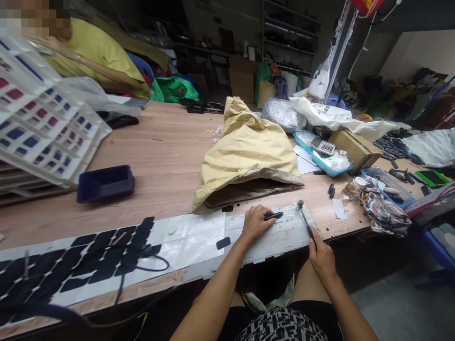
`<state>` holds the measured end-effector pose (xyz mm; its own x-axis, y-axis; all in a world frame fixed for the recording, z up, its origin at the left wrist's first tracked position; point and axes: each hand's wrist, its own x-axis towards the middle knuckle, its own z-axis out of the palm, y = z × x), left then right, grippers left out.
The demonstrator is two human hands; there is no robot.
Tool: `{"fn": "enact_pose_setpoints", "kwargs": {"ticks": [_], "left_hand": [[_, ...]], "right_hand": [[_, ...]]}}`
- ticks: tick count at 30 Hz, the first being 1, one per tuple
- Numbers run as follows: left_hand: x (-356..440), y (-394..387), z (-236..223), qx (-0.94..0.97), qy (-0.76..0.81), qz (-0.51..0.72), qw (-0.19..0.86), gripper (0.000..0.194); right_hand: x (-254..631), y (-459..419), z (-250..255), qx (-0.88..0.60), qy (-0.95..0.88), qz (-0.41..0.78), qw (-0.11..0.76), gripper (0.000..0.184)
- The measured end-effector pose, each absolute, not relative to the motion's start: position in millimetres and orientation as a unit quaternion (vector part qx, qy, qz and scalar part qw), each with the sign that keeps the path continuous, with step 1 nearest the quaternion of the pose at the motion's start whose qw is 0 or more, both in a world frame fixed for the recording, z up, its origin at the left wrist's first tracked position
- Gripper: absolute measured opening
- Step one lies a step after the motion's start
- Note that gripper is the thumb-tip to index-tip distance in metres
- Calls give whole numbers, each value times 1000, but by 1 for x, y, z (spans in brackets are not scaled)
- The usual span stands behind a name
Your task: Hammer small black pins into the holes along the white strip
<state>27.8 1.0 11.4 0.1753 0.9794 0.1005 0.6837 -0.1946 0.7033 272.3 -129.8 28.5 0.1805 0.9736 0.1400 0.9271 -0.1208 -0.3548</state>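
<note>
So both hands are busy right at the near edge of the surface (170, 156). The left hand (256, 221) has its fingers closed on a small, slim black piece (273, 216), over a pale grey sheet (263, 247) that runs along that near edge. The right hand (322, 255) is wrapped around the dark handle of a hammer (306, 221), head pointing away from the person; can't tell if the head is touching the sheet or just above it.

Right behind the hands there's a big yellow cloth bag (249, 147), its mouth facing the near edge. Toward the near left corner, lots of flat black pieces (95, 253) sit in rows on white sheeting. Further back on the left is a dark purple tray (105, 184) next to a white plastic basket (53, 118). Toward the right end, a calculator (323, 146) rests on a blue tray (334, 171), beside a cardboard box (355, 147).
</note>
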Motion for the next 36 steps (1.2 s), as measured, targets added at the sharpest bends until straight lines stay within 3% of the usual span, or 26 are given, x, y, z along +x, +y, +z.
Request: {"fn": "enact_pose_setpoints", "kwargs": {"ticks": [9, 36], "left_hand": [[26, 4, 9, 715, 569, 291, 283, 16], [25, 6, 10, 696, 573, 303, 308, 12]], "right_hand": [[262, -143, 48, -684, -639, 148, 319, 49], [224, -145, 69, -626, -686, 215, 303, 45]]}}
